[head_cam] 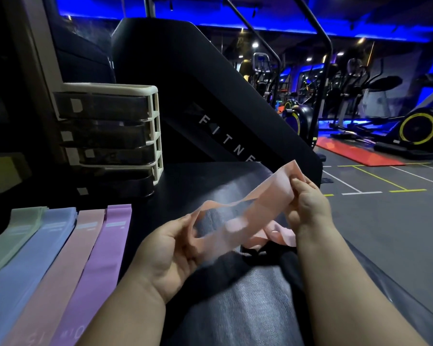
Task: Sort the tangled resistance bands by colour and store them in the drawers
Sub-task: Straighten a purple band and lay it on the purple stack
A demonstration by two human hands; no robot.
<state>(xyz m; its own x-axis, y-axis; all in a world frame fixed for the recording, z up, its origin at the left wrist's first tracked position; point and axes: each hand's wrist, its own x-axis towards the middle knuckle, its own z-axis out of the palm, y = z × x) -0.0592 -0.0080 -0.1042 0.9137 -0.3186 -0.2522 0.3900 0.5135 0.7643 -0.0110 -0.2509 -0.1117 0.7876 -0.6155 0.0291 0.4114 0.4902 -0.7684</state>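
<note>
Dark mat (248, 308) under both forearms serves as the work surface. Drawer unit (110, 136) stands at far left, within reach for storing. Sorted bands (68, 258) lie flat side by side: green, blue, pink, purple, probably staged by colour. Pink band (238, 221) is held up, spread to work out its twist. Left hand (168, 248) pinches the near end, right hand (308, 208) the far end.

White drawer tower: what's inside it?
Nothing shows: the white plastic drawer tower has dark tinted drawer fronts, so any contents are hidden. Four flat pastel bands lie outside it.
</note>
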